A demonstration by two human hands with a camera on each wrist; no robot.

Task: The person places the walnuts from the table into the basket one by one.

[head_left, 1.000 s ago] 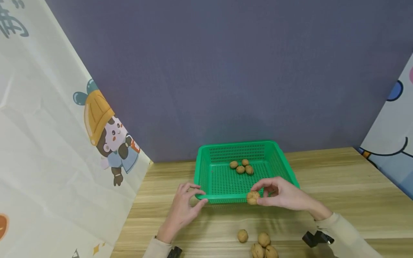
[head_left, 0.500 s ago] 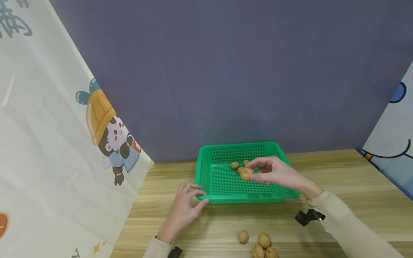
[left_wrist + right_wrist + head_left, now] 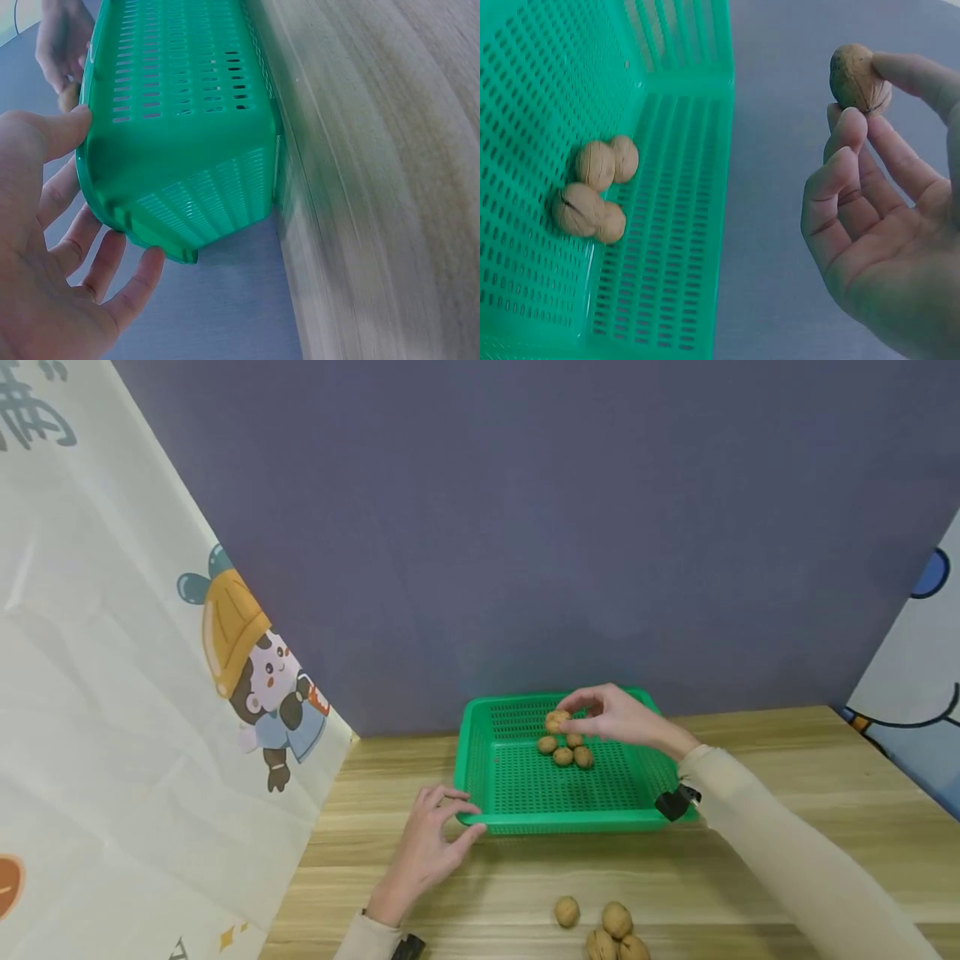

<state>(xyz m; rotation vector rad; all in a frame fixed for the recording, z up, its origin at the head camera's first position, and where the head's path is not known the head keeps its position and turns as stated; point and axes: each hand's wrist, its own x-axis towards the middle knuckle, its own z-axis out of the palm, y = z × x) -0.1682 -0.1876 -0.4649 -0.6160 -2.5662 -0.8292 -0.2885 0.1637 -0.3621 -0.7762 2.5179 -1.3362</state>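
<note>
A green plastic basket (image 3: pixel 555 819) with slotted walls stands on the wooden table. My left hand (image 3: pixel 423 847) holds its front left corner; the left wrist view shows the thumb and fingertips (image 3: pixel 154 259) spread along the rim (image 3: pixel 84 161). Over the back part of the basket, my right hand (image 3: pixel 622 717) pinches a walnut (image 3: pixel 557 721) between thumb and fingers. That walnut (image 3: pixel 857 78) is above the rim in the right wrist view. Several walnuts (image 3: pixel 563 757) lie together on the basket floor, below the right hand.
In front of the basket, a single walnut (image 3: pixel 567 911) lies on the table (image 3: pixel 757 860) beside a small cluster of walnuts (image 3: pixel 617 920). A grey-blue panel (image 3: pixel 525 552) rises right behind the basket. A printed white sheet (image 3: pixel 97 693) borders the left side.
My right hand has carried the walnut from the basket's front rim over the inside to the back, a little leftward. The left hand has stayed at the corner.
</note>
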